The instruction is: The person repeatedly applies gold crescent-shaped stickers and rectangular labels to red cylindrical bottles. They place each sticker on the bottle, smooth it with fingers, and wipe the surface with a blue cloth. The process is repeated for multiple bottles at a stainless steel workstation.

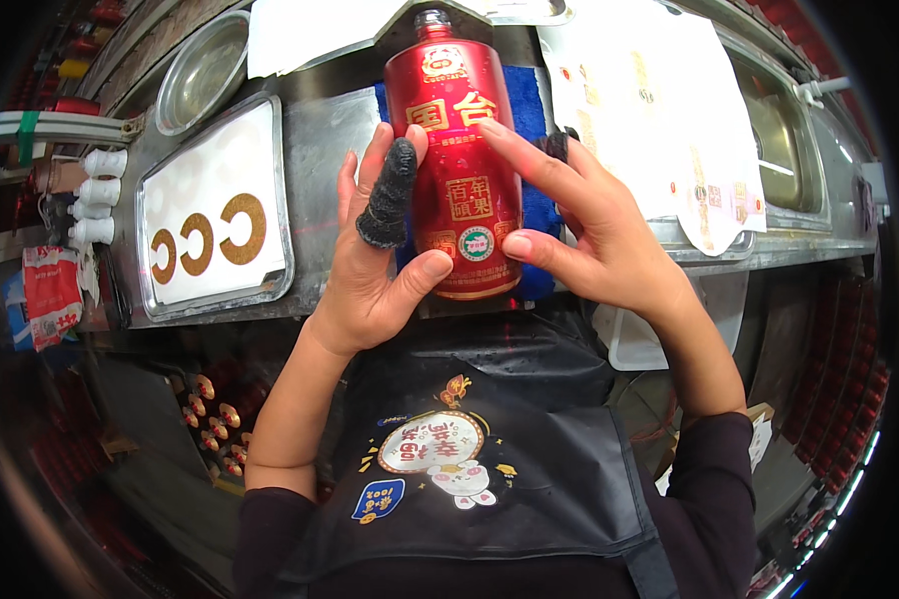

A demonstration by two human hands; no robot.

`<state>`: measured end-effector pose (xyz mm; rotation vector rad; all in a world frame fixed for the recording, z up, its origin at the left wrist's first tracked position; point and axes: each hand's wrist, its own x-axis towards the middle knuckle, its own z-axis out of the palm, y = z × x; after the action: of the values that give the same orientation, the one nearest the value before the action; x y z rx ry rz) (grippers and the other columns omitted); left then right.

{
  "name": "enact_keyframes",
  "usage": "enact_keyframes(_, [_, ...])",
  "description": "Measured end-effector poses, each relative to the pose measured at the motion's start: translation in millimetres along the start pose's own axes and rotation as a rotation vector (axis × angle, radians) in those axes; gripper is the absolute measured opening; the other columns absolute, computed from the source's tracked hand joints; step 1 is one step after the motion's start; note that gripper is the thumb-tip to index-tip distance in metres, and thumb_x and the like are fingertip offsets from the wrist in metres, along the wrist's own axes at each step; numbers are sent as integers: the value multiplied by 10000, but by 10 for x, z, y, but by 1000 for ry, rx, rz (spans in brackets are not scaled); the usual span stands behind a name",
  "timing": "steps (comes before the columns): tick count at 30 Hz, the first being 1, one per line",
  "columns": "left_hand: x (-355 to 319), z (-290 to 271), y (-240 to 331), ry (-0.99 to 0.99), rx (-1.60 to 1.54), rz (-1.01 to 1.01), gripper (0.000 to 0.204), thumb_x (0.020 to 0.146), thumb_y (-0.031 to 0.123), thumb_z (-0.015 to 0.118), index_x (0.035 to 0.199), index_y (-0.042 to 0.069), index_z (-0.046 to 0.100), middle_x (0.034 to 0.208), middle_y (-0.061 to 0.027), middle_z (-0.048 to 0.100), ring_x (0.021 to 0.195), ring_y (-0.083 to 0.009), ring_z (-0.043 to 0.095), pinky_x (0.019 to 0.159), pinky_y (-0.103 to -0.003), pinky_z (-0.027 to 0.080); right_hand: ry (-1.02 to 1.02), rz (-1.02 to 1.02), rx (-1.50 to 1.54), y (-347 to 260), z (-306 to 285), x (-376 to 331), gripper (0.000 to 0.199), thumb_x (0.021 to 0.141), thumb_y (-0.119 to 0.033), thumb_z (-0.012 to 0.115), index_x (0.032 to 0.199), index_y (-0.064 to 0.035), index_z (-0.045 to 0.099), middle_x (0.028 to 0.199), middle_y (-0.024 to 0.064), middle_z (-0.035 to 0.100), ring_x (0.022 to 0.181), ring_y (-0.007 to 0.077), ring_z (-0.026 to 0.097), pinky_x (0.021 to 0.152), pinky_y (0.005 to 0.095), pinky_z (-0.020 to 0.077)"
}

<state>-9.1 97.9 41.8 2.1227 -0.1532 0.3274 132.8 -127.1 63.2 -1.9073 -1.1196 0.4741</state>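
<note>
A red bottle [459,150] with gold lettering and round labels lies on a blue cloth [529,110] on the metal bench, neck pointing away from me. My left hand [380,260] presses its left side, thumb under the lower end, with a dark finger cot on the index finger. On the bottle's right side rests my right hand [589,225], fingers stretched over the label and thumb near the small round sticker. Both hands hold the bottle between them.
A metal tray [215,205] with three gold curved labels on white backing sits at left. A round steel bowl [202,72] lies beyond it. White label sheets [659,110] cover the right side beside a steel sink [784,150]. White caps [95,195] line the far left.
</note>
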Motion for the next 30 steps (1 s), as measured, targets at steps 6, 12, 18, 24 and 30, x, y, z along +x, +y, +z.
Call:
enact_keyframes(6, [28, -13, -33, -12, 8, 31, 810, 954, 375, 673, 1601, 55, 307, 1644, -147, 352, 1563, -365, 188, 1224, -564, 2, -47, 44, -48, -8, 5, 41, 771, 850, -402, 764, 1534, -178, 488, 1109, 133, 642, 864, 274, 494, 818, 370, 443])
enact_keyframes(12, [-4, -14, -26, -18, -19, -29, 829, 947, 373, 682, 1606, 54, 293, 1652, -147, 334, 1562, -367, 188, 1226, -559, 1, -52, 35, -58, 12, 9, 37, 800, 848, -443, 760, 1546, -179, 471, 1133, 111, 649, 854, 259, 476, 800, 364, 428])
enact_keyframes(18, [-35, -12, -46, -6, -54, -22, 853, 941, 383, 691, 1614, 63, 276, 1668, -150, 297, 1565, -364, 181, 1231, -558, 21, -75, 33, -63, 29, 7, 4, 888, 816, -541, 764, 1563, -180, 447, 1007, 103, 602, 801, 235, 423, 753, 353, 391])
enact_keyframes(24, [-47, -12, -82, -15, -108, -25, 841, 947, 361, 684, 1617, 69, 269, 1674, -153, 280, 1566, -358, 177, 1232, -563, 20, -72, 36, -50, 26, 3, 30, 934, 796, -559, 775, 1577, -184, 424, 861, 82, 478, 789, 235, 412, 733, 350, 369])
enact_keyframes(30, [-62, -11, -37, -7, -135, -40, 835, 962, 314, 664, 1619, 33, 231, 1676, -175, 261, 1566, -356, 171, 1245, -514, 18, -63, 25, -16, 129, 49, -73, 924, 795, -473, 806, 1582, -183, 416, 991, 81, 570, 745, 175, 400, 671, 310, 366])
